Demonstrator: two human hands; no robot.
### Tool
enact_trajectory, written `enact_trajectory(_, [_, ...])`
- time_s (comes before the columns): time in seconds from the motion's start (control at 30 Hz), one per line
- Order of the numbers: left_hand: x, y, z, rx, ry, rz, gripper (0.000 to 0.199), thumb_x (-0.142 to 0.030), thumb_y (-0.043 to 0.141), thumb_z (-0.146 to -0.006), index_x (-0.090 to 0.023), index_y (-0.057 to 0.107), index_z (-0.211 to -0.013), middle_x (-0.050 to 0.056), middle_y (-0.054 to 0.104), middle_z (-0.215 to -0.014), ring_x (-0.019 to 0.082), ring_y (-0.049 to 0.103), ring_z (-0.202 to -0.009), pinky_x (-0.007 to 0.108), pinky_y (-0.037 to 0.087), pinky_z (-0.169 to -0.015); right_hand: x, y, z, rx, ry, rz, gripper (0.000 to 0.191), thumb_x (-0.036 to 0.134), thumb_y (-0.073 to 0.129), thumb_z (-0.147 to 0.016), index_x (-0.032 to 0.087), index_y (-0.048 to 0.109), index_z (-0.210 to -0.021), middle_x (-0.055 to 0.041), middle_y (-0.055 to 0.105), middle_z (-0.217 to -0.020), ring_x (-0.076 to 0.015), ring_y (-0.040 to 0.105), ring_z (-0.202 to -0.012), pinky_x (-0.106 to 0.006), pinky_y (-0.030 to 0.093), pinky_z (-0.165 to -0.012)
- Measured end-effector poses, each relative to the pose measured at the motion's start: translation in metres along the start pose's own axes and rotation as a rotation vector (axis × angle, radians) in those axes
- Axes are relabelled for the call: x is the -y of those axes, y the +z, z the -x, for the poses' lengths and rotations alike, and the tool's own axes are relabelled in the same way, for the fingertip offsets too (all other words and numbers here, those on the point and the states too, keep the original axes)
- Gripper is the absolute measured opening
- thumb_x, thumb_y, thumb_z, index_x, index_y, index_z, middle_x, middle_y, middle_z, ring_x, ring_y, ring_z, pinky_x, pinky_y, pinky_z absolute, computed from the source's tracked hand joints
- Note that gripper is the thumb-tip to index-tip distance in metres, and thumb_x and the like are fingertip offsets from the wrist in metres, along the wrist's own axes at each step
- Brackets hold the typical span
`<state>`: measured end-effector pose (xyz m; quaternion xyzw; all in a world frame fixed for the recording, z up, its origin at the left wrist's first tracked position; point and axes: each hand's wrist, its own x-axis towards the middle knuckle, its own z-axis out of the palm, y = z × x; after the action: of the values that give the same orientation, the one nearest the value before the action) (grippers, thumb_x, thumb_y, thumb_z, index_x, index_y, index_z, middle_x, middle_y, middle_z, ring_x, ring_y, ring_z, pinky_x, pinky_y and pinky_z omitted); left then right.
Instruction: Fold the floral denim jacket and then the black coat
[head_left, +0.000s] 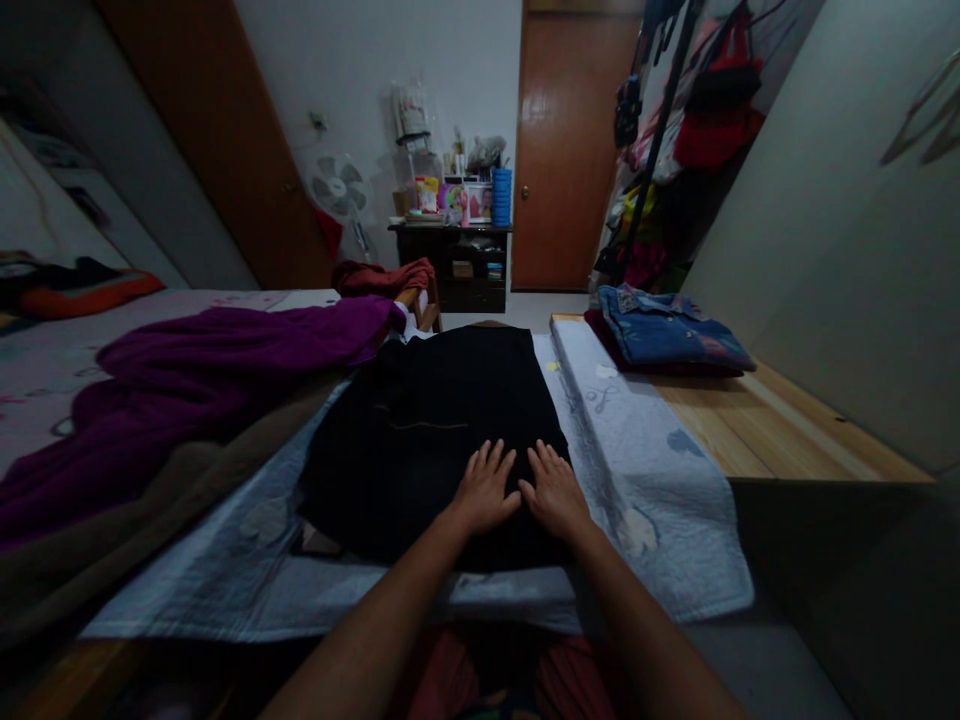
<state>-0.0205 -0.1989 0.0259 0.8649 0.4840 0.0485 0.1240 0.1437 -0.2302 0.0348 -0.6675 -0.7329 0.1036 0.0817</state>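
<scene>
A black garment [450,390] lies spread on a pale patterned cover [652,470], with a thin brownish line across its middle. My left hand [486,488] rests flat on the garment's lower right part, fingers apart and pointing away from me. Close beside it, my right hand [553,490] lies palm down near the garment's right edge, its fingers also spread. The two thumbs are nearly touching. Neither hand grips anything. A small light patch shows at the garment's lower left corner.
Folded clothes with a blue denim piece on top [667,330] sit on a wooden board [787,430] at the right. A purple blanket [217,370] lies at the left. Farther back are a fan [339,187], a dark cabinet [450,270] and a brown door [562,150].
</scene>
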Motion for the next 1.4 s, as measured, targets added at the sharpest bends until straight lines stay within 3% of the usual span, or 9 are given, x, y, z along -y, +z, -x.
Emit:
enact_trajectory(0.2, [-0.001,0.000,0.005,-0.038,-0.057,-0.002,0.067,-0.052,0.046,-0.089,-0.027,0.031,-0.149,0.010,0.015,-0.160,0.035,0.007,-0.146,0.052,0.018,-0.115,-0.001,-0.002,0.005,0.012,0.060,0.017,0.071,0.053,0.039,-0.092,0.012,0.029,-0.149,-0.0116,0.016,-0.158,-0.0274,0.012,-0.146,-0.042,0.012,-0.116])
enact_trajectory(0.33, [0.003,-0.001,0.012,-0.066,-0.083,-0.013,0.064,-0.051,0.040,-0.093,-0.022,0.031,-0.148,0.013,0.019,-0.159,0.030,0.013,-0.146,0.046,0.019,-0.116,-0.005,-0.002,0.006,0.020,0.077,0.000,0.074,0.054,0.037,-0.093,0.007,0.029,-0.148,-0.0139,0.018,-0.157,-0.0271,0.012,-0.146,-0.042,0.015,-0.116])
enact_trajectory(0.5, [0.012,-0.004,0.025,-0.089,-0.139,0.014,0.062,-0.052,0.036,-0.095,-0.017,0.035,-0.146,0.017,0.021,-0.157,0.030,0.019,-0.145,0.047,0.022,-0.116,-0.006,-0.017,-0.002,0.017,0.064,-0.028,0.059,0.043,0.034,-0.096,0.005,0.043,-0.140,-0.0180,0.035,-0.150,-0.0298,0.030,-0.140,-0.043,0.026,-0.112])
enact_trajectory(0.63, [0.005,-0.007,0.030,-0.126,-0.093,0.089,0.057,-0.046,0.028,-0.098,-0.014,0.035,-0.145,0.016,0.018,-0.158,0.027,0.017,-0.146,0.046,0.024,-0.115,0.005,-0.023,-0.012,-0.110,0.036,-0.016,0.046,0.027,0.034,-0.094,0.008,0.054,-0.131,-0.0163,0.049,-0.142,-0.0285,0.041,-0.133,-0.044,0.027,-0.111])
enact_trajectory(0.8, [-0.015,-0.003,0.030,-0.068,-0.064,0.066,0.057,-0.038,0.031,-0.096,-0.011,0.032,-0.146,0.015,0.024,-0.156,0.026,0.016,-0.146,0.046,0.021,-0.117,0.018,-0.005,-0.014,-0.103,-0.089,-0.041,0.048,0.023,0.035,-0.093,0.012,0.047,-0.139,-0.0105,0.038,-0.151,-0.0231,0.031,-0.140,-0.041,0.025,-0.113])
enact_trajectory(0.97, [-0.019,0.000,0.032,-0.062,-0.074,0.017,0.059,-0.037,0.034,-0.094,-0.008,0.032,-0.146,0.016,0.022,-0.157,0.028,0.014,-0.146,0.046,0.020,-0.118,0.021,0.002,-0.011,-0.023,-0.016,0.028,0.053,0.031,0.036,-0.092,0.021,0.040,-0.145,-0.0032,0.025,-0.157,-0.0259,0.019,-0.144,-0.048,0.015,-0.115])
enact_trajectory(1.1, [-0.016,-0.002,0.034,-0.054,-0.072,0.046,0.059,-0.039,0.034,-0.095,-0.011,0.031,-0.147,0.013,0.020,-0.158,0.027,0.011,-0.146,0.046,0.020,-0.117,0.023,0.001,-0.013,-0.006,0.093,0.061,0.066,0.038,0.039,-0.090,0.012,0.027,-0.150,-0.0087,0.016,-0.159,-0.0290,0.012,-0.146,-0.048,0.010,-0.115])
enact_trajectory(1.27, [-0.013,-0.001,0.036,-0.051,-0.098,0.118,0.059,-0.044,0.034,-0.095,-0.017,0.030,-0.148,0.011,0.018,-0.159,0.026,0.011,-0.147,0.047,0.020,-0.117,0.023,0.002,-0.014,0.004,0.102,0.077,0.067,0.040,0.039,-0.090,0.012,0.027,-0.150,-0.0110,0.014,-0.159,-0.0299,0.011,-0.146,-0.048,0.008,-0.115])
enact_trajectory(1.4, [-0.005,-0.009,0.039,-0.064,-0.097,0.243,0.056,-0.047,0.038,-0.095,-0.018,0.041,-0.142,0.010,0.029,-0.155,0.024,0.021,-0.145,0.045,0.025,-0.116,0.022,0.002,-0.014,0.006,0.092,0.081,0.067,0.041,0.039,-0.090,0.013,0.028,-0.150,-0.0107,0.015,-0.159,-0.0302,0.011,-0.146,-0.048,0.010,-0.115])
